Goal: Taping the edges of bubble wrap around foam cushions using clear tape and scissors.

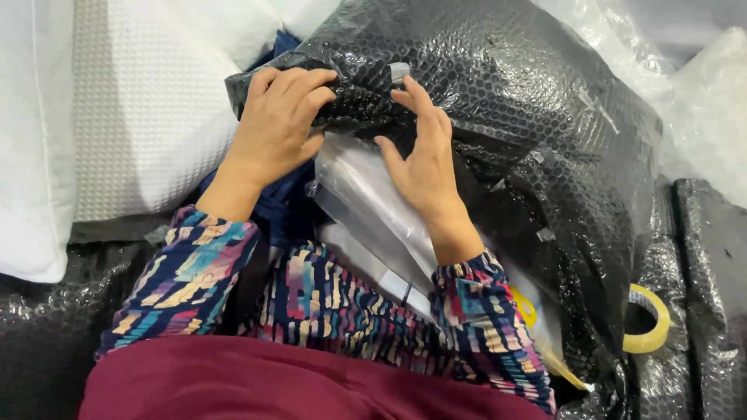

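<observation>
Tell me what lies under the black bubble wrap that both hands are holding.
Under the black bubble wrap, held by the left hand and right hand, clear plastic packets and dark blue cloth show. Anything deeper under the wrap is hidden.

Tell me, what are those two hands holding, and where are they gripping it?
The left hand grips the black bubble-wrap bundle by its folded near edge. The right hand rests fingertips on that edge by a strip of clear tape.
</observation>
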